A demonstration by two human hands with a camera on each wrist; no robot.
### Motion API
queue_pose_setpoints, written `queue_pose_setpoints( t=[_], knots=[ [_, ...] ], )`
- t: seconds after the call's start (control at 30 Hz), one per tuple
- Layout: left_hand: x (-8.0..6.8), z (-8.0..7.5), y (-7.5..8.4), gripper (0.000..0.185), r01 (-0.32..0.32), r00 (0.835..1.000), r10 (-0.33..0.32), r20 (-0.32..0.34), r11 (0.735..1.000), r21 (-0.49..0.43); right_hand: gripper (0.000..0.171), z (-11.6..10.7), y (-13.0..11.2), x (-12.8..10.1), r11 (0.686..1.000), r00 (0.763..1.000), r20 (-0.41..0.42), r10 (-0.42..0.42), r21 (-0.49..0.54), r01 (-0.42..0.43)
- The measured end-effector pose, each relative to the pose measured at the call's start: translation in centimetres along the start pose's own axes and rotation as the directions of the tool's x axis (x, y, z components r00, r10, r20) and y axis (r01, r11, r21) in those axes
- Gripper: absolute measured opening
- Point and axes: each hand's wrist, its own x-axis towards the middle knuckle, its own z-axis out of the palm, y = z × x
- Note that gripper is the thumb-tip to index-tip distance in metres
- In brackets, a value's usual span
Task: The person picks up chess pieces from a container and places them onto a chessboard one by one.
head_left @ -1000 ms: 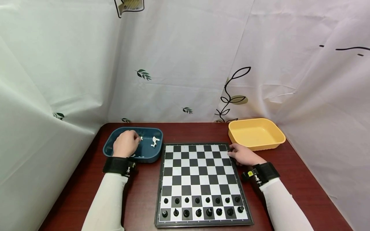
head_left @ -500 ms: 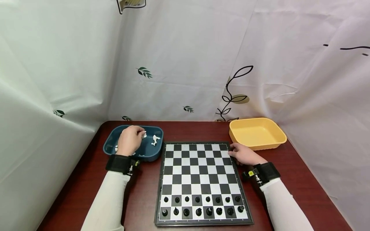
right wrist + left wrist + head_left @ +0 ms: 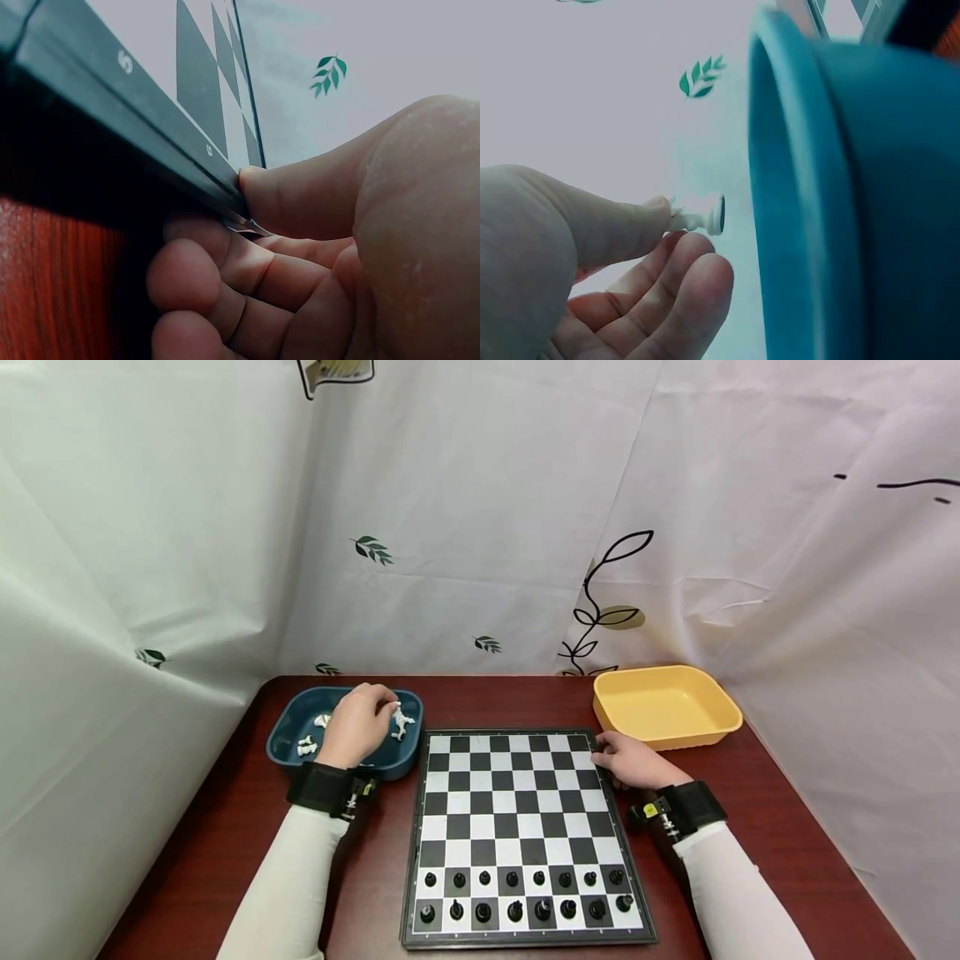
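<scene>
Over the blue bin [image 3: 281, 739] my left hand [image 3: 354, 727] pinches a white chess piece [image 3: 703, 213] by one end; its dark-edged base points toward the bin's wall in the left wrist view. Which piece it is, I cannot tell. Several other white chess pieces [image 3: 307, 746] lie in the bin, partly hidden by the hand. My right hand [image 3: 633, 762] grips the right edge of the chessboard [image 3: 517, 802] near its far corner. In the right wrist view the thumb [image 3: 300, 196] is on the upper edge and fingers lie along the side and below.
Two rows of black chess pieces [image 3: 483, 912] stand on the board's near side. A yellow bin [image 3: 660, 706] stands at the back right of the dark red table [image 3: 757, 827]. A white patterned curtain [image 3: 465, 510] hangs behind and at both sides.
My left hand has moved right across the blue bin and risen slightly, uncovering white pieces on the bin's left side. The right hand has stayed at the board's edge.
</scene>
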Motion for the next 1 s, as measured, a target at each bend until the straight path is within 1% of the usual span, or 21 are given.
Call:
queue_pose_setpoints(
  t=[0.07,0.2,0.33,0.47,0.57,0.67,0.8,0.87,1.0],
  knots=[
    [0.2,0.3,0.5,0.018,-0.012,1.0,0.012,0.007,1.0,-0.003,0.056,0.0,0.1,0.0,1.0,1.0,0.001,0.0,-0.002,0.0],
    [0.5,0.8,1.6,0.017,-0.03,0.999,0.032,0.037,0.999,-0.036,0.055,0.0,0.2,0.1,1.0,1.0,-0.002,-0.004,-0.006,0.004],
    [0.8,1.6,2.8,0.014,-0.071,0.994,0.076,0.072,0.995,-0.07,0.056,-0.1,0.2,0.2,1.0,1.0,-0.003,-0.009,-0.009,0.009],
    [1.1,2.6,4.0,0.013,-0.126,0.983,0.137,0.122,0.988,-0.091,0.056,0.0,0.4,0.2,1.0,1.0,-0.007,-0.009,-0.014,0.009],
    [1.3,3.3,5.0,0.012,-0.143,0.971,0.163,0.173,0.982,-0.122,0.055,0.0,0.4,0.3,1.0,1.0,-0.008,-0.011,-0.015,0.011],
    [1.5,4.0,6.0,0.011,-0.156,0.958,0.188,0.216,0.976,-0.154,0.055,0.0,0.4,0.4,1.0,1.0,-0.011,-0.016,-0.016,0.016],
    [2.0,5.1,7.2,0.01,-0.198,0.934,0.241,0.264,0.964,-0.178,0.054,0.0,0.3,0.3,1.0,1.0,-0.013,-0.018,-0.018,0.018],
    [2.2,5.6,7.8,0.011,-0.223,0.918,0.269,0.291,0.958,-0.182,0.053,0.0,0.3,0.2,1.0,1.0,-0.013,-0.015,-0.019,0.015],
    [2.8,6.7,8.7,0.014,-0.279,0.877,0.328,0.351,0.943,-0.183,0.052,0.1,0.3,0.1,1.0,1.0,-0.016,-0.016,-0.02,0.016]
  ],
)
